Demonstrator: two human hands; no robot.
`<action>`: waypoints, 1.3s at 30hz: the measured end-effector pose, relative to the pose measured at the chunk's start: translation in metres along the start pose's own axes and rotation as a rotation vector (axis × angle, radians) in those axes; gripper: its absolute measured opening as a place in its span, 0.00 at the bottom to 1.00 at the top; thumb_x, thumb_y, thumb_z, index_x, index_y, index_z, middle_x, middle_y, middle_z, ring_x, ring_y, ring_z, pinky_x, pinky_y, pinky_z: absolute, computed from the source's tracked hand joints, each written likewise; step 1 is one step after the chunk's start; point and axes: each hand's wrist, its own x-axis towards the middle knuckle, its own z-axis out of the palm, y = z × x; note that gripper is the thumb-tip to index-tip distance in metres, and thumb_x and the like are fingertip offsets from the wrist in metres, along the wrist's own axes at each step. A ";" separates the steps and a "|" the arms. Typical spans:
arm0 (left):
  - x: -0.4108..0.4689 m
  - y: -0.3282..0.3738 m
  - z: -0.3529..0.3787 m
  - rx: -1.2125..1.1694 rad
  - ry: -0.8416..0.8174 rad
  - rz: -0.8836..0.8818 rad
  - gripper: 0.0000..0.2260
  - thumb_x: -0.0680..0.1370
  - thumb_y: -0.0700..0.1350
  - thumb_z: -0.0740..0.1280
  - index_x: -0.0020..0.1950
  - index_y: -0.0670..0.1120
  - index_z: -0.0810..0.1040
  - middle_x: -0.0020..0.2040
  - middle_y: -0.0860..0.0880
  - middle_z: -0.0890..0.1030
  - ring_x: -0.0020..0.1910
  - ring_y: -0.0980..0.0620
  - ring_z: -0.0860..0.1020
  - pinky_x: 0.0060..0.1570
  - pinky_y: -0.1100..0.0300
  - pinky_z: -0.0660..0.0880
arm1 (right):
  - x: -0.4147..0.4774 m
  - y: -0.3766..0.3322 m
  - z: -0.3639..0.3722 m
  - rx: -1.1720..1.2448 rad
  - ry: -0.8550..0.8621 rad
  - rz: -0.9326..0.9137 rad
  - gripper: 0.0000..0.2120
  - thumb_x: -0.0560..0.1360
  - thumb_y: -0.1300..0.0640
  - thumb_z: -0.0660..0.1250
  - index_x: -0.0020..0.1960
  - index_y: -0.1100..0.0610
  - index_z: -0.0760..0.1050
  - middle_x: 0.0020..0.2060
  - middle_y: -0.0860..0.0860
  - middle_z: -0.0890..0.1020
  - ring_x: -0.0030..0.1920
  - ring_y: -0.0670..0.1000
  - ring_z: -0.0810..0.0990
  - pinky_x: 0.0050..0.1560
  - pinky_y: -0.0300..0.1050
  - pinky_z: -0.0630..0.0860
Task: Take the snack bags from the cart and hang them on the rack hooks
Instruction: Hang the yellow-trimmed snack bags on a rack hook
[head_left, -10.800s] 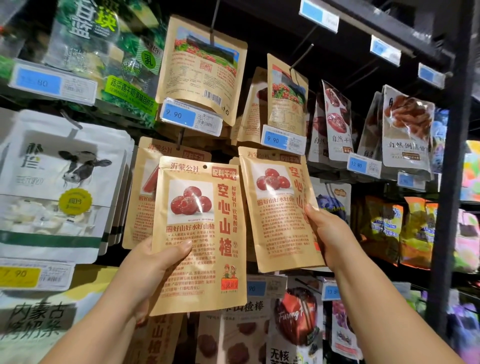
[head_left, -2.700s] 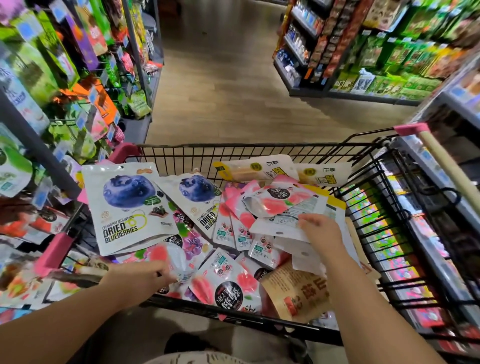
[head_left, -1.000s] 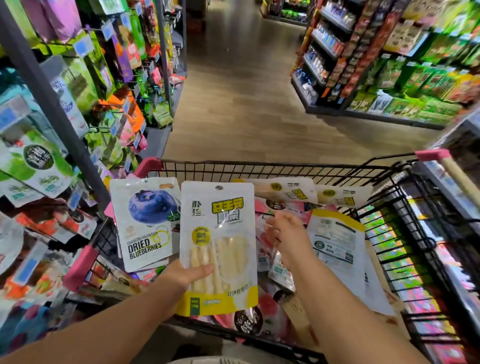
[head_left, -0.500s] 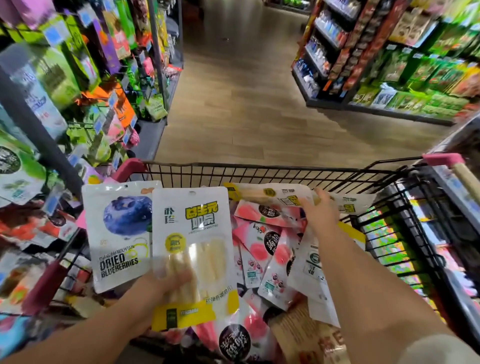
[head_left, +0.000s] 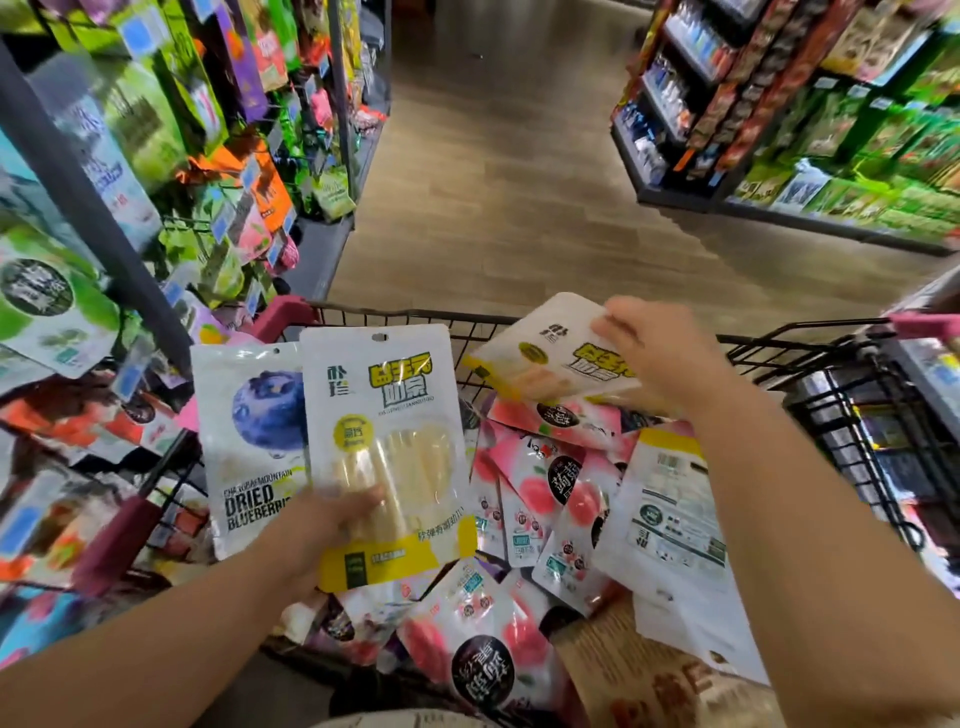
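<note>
At left, the rack (head_left: 130, 171) hangs crowded beside the cart (head_left: 810, 353). Left hand (head_left: 322, 525) fingers clamp an upright cheese-stick bag (head_left: 384, 415) at its lower edge. Right hand (head_left: 649, 348) fingers pinch a second, tilted bag (head_left: 550, 358) above the heaped pile; its far end is hidden.

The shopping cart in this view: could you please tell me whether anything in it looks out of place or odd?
Nothing looks damaged or spilled. The black wire cart holds a loose, overlapping heap of pink peach-print snack bags, some face down. The left hand and right hand each hold a white-and-yellow bag.
</note>
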 end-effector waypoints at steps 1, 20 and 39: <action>-0.001 0.002 -0.002 0.013 0.014 0.003 0.08 0.76 0.37 0.68 0.37 0.39 0.75 0.25 0.46 0.77 0.22 0.51 0.76 0.23 0.62 0.72 | 0.000 -0.008 -0.016 -0.022 -0.054 -0.029 0.15 0.82 0.48 0.58 0.38 0.52 0.67 0.32 0.47 0.74 0.38 0.53 0.73 0.36 0.48 0.67; -0.011 -0.023 -0.054 0.268 0.193 0.033 0.12 0.73 0.47 0.74 0.52 0.44 0.78 0.46 0.44 0.80 0.45 0.46 0.77 0.44 0.56 0.73 | -0.063 -0.057 0.136 0.273 -0.217 0.549 0.27 0.66 0.46 0.78 0.59 0.53 0.70 0.57 0.51 0.77 0.58 0.54 0.77 0.54 0.50 0.77; -0.049 -0.007 -0.063 -0.040 0.234 0.200 0.09 0.72 0.41 0.75 0.46 0.52 0.80 0.44 0.53 0.83 0.49 0.50 0.81 0.52 0.58 0.73 | -0.092 -0.082 0.126 0.967 -0.119 0.655 0.03 0.79 0.58 0.65 0.52 0.51 0.75 0.47 0.54 0.83 0.46 0.56 0.82 0.49 0.57 0.80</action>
